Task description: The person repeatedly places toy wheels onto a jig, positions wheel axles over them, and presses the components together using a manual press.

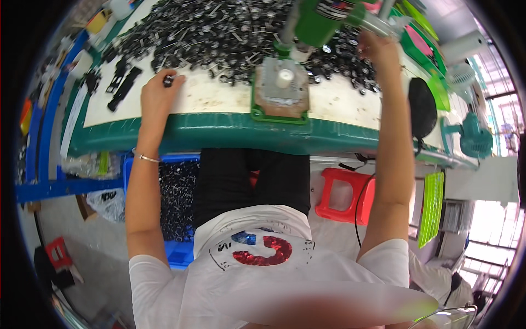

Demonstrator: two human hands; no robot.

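My left hand (157, 94) rests at the near left of the white tabletop. Its thumb and fingers are closed on a small round black part (168, 80). My right hand (378, 48) is raised at the metal lever (376, 24) of a green hand press (323, 24); its fingers look curled around the lever, partly hidden and a little blurred. Under the press, a grey fixture block (276, 79) with a round white post (284, 78) sits on a green base (279, 118). I cannot make out a part on the post.
A large heap of small black parts (213, 35) spreads behind the press. Dark strips (125, 89) lie left of my left hand. A blue crate (178, 252) of black parts stands by my legs, and a red stool (345, 194) to the right. Green fans (475, 136) edge the table.
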